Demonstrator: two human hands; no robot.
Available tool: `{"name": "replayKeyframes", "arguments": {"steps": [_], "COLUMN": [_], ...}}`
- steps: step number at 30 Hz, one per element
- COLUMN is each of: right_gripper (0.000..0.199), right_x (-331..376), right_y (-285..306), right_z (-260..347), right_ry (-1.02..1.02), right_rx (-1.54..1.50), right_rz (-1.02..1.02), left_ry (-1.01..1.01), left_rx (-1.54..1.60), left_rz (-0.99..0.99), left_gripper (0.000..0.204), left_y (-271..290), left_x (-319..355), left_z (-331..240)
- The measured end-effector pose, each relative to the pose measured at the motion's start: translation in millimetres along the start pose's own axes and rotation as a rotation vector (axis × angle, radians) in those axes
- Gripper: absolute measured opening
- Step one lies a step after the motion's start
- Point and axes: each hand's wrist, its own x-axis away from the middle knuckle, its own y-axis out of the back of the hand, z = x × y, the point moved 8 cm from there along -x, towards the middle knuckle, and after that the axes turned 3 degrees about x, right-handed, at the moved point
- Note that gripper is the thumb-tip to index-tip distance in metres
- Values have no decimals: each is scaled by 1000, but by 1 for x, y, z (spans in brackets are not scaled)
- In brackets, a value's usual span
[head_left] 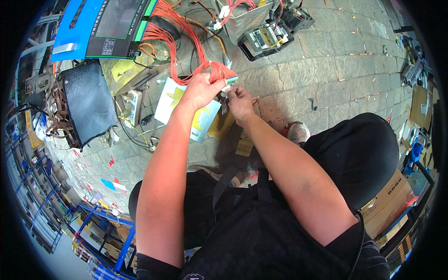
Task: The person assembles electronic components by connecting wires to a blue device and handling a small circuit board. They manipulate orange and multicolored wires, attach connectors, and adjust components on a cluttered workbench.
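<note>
My left hand (201, 89) is closed around a bundle of red wires (219, 71) close to the green connector strip (231, 80) where they end. Just below that strip, the fingers of my right hand (240, 101) are pinched together. A small white piece (225, 88) shows between the two hands; whether the right fingers grip it is unclear. The red wires run up to green terminals (145, 21) along the edge of a blue and black device (112, 28) with a dark screen.
White sheets with yellow patches (205, 117) lie under my left forearm. A black-topped stool (89, 102) and a white power strip (134, 107) are at left. An opened black device (263, 41) sits beyond my hands on the paved floor (322, 70). A cardboard box (389, 200) stands at right.
</note>
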Motion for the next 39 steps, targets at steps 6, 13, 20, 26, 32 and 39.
{"name": "replayKeyframes", "arguments": {"steps": [6, 13, 20, 26, 32, 39], "right_gripper": [10, 11, 13, 13, 13, 12], "right_x": [0, 4, 5, 8, 0, 2], "right_y": [0, 2, -3, -8, -6, -9], "right_z": [0, 2, 7, 15, 6, 11], "right_ry": [8, -35, -52, -66, -55, -40], "right_rx": [22, 4, -36, -89, -64, -94], "right_rz": [12, 12, -10, -28, -33, -106], "left_ry": [55, 77, 88, 63, 16, 38], "left_rx": [-10, -20, 33, 235, 294, 275], "left_rz": [28, 73, 87, 114, 90, 36], "left_gripper": [40, 34, 32, 31, 29, 28], "left_y": [0, -5, -6, -8, -16, -18], "left_x": [1, 9, 16, 15, 16, 14], "left_z": [-1, -4, -2, 3, 7, 25]}}
